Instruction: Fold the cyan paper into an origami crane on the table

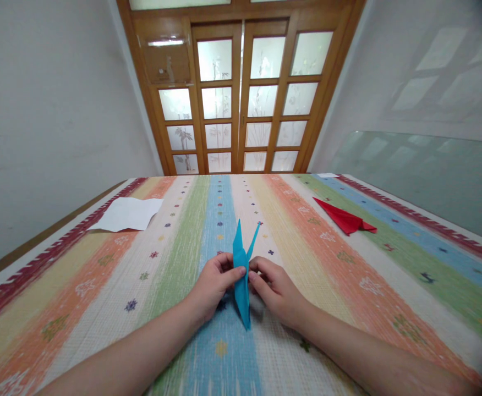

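Note:
A folded blue paper figure point(241, 297), with two thin points sticking up at its far end and a tapered near end, is held above the striped tablecloth. My left hand point(218, 280) pinches it from the left, thumb lying across the near face and fingers behind. From the other side my right hand point(276, 289) is closed, its thumb and forefinger at the paper's right edge. The right fingertips are partly hidden, and whether they grip the paper firmly is hard to make out.
A creased white sheet of paper point(127, 214) lies at the far left of the tablecloth point(175, 341). On the right rests a folded red paper plane point(344, 215). A wooden door with glass panes point(233, 99) stands beyond the table, between pale walls.

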The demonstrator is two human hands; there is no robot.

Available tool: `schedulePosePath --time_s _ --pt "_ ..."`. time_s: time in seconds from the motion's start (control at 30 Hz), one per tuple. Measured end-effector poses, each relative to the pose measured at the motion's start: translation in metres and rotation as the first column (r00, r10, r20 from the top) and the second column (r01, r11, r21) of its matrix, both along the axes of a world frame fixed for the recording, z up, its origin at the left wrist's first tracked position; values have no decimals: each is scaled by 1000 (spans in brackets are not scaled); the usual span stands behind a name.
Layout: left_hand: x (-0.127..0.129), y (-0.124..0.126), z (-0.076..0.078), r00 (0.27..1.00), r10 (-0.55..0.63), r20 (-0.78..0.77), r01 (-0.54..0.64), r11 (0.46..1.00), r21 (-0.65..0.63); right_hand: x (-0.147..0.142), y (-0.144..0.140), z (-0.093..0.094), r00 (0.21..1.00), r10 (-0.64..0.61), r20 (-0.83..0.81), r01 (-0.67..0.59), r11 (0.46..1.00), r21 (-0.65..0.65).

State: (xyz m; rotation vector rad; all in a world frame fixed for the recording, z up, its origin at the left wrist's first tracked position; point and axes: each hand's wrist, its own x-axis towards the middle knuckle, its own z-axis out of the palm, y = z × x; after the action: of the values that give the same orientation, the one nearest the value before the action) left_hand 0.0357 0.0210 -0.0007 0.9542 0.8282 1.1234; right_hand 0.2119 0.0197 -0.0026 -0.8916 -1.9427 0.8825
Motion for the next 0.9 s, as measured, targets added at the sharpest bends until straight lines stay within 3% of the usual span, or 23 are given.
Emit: schedulePosePath --time_s 0.23,0.6,0.9 --pt "1 -2 2 1000 -17 0 17 1000 -3 -1 1 5 995 -58 78 52 996 72" --pt "-2 1 -3 995 -89 35 90 996 -6 -2 1 2 995 -78 -55 73 994 -80" --pt "-1 0 -1 999 -31 24 31 1000 3 -3 -1 6 997 -74 -22 73 996 -48"
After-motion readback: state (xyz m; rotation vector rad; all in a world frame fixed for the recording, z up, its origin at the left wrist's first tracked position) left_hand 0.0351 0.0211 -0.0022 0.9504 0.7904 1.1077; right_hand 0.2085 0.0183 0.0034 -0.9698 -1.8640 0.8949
